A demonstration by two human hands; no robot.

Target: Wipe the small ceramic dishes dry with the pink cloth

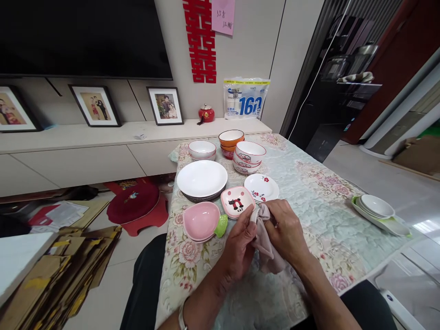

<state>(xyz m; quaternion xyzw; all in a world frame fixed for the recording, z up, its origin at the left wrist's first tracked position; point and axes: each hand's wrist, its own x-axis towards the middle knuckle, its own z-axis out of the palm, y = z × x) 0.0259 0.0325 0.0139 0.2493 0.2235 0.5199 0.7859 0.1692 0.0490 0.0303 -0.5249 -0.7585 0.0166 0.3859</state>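
Over the near part of the table my left hand (239, 245) is closed on a small pale thing, mostly covered by a pinkish-grey cloth (270, 256); what it is I cannot make out. My right hand (285, 229) grips that cloth, its fingers pressed into the folds against the left hand. Just beyond the fingertips lies a square pink-rimmed cat dish (235, 201). To its left are pink carrot- or fruit-shaped bowls (202, 220) with a green leaf handle. White plates with red flowers (263, 187) sit behind the right hand.
Farther back stand a large white plate (202, 178) on darker ones, white bowls (202, 149), orange and red bowls (231, 137) and patterned bowls (250, 153). Small white dishes (377, 206) lie at the table's right. A red stool (134, 206) and flattened cardboard (44, 284) are at left.
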